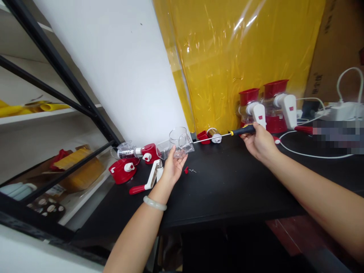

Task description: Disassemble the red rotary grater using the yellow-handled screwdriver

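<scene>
Screwdriver with a slim metal shaft and black-and-yellow handle (241, 131): handle end was hidden by the right hand (261, 143); contact at the tip could not be told. Transparent plastic housing with a round mouth (178, 137): lower part was partly covered by the left hand (173, 167). Thin silver metal pieces (193, 171): were too small to identify. Brown cardboard panel (332, 57): was cut off above, dark lettering illegible. Grey pixelated patch (338, 137): contents were blurred out. Both bare forearms: were cropped by the frame.

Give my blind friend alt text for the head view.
The right hand aims a black-and-yellow screwdriver at a clear plastic housing in the left hand over a black tabletop. Red-and-white grater parts lie left; two red-and-white rotary graters stand at back right.
</scene>
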Tool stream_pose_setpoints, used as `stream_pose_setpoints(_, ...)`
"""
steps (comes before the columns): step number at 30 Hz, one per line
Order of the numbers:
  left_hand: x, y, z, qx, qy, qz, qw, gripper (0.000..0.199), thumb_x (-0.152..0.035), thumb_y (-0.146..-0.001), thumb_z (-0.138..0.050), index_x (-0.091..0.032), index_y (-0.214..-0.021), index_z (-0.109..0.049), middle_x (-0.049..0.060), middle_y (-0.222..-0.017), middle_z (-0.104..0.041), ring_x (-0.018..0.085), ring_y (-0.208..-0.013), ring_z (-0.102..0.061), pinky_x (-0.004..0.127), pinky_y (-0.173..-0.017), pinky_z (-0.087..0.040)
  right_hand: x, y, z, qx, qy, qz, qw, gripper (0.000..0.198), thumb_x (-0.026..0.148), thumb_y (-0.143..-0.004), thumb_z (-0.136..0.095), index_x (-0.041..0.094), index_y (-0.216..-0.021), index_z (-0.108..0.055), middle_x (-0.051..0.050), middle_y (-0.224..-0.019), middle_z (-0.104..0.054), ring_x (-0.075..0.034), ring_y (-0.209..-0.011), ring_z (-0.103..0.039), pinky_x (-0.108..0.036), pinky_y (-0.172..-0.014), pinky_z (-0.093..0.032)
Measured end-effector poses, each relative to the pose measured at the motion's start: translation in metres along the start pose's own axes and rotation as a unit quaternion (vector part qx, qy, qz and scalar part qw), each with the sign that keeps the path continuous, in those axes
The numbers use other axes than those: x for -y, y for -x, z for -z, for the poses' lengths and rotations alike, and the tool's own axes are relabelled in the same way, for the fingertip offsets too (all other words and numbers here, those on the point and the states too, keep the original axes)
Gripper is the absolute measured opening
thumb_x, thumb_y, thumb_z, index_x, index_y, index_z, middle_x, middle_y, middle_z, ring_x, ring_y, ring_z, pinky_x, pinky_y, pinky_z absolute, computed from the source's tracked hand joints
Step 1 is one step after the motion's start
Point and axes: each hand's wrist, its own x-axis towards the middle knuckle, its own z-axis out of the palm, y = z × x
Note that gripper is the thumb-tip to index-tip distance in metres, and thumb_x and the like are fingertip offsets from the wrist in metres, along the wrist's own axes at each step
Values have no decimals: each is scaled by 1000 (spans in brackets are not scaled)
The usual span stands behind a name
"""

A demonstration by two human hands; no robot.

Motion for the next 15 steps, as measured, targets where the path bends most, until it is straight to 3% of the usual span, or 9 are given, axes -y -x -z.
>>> stream_pose_setpoints(9, 1, 2, -1, 3, 4, -1, 1000, 25, -37, -82, -68, -18, -96, -60, 4, -89, -70, 15, -86, -69, 31, -90, -55, 0, 3, -2, 11, -7, -23, 1000, 18, 20, -90, -54, 19, -72, -51, 2, -69, -55, -9, -57, -55, -20, -51, -47)
stream_pose_setpoints(15, 1, 0, 0, 0, -3, -9, 1000, 28, -38, -79, -72, -19, -95, -60, 3, -87, -70, 14, -85, -69, 32, -93, -54, -2, 0, 2, 7, 58, -90, 994, 25, 41, -93, -50, 22, -76, -49, 2, -62, -53, -10, -50, -51, -21, -46, -45)
